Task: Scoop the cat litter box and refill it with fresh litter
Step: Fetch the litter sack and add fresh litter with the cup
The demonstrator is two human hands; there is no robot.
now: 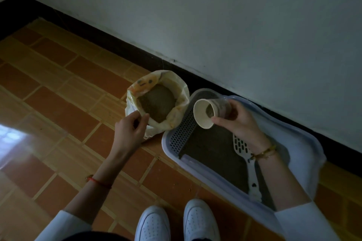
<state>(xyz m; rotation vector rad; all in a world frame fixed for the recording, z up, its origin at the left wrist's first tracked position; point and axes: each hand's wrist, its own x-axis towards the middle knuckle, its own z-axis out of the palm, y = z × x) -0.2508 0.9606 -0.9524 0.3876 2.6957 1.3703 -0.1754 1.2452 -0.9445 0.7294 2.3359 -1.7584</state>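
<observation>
Held a paper cup in the right hand, fingers and thumb curled round its wall, tipped almost onto its side with the mouth facing left and toward the camera and a little brown litter lodged at the bottom. Hung over the far-left end of the litter box, above the grey grid insert and the dark litter bed. Sat just left of that cup: the open litter bag, rim rolled down, touching or nearly touching the box's far-left corner, mound of fresh litter showing inside. Pinched, or at least touched, the bag's near rim with the left hand, fingers loosely curled; contact too dim to call for certain. Lay along the box's length, the white scoop, slotted head toward the wall, handle toward the feet, partly under the right forearm. Judged the cup nearly empty, with the bag a short leftward reach from the right hand, the nearer one to dip again.
</observation>
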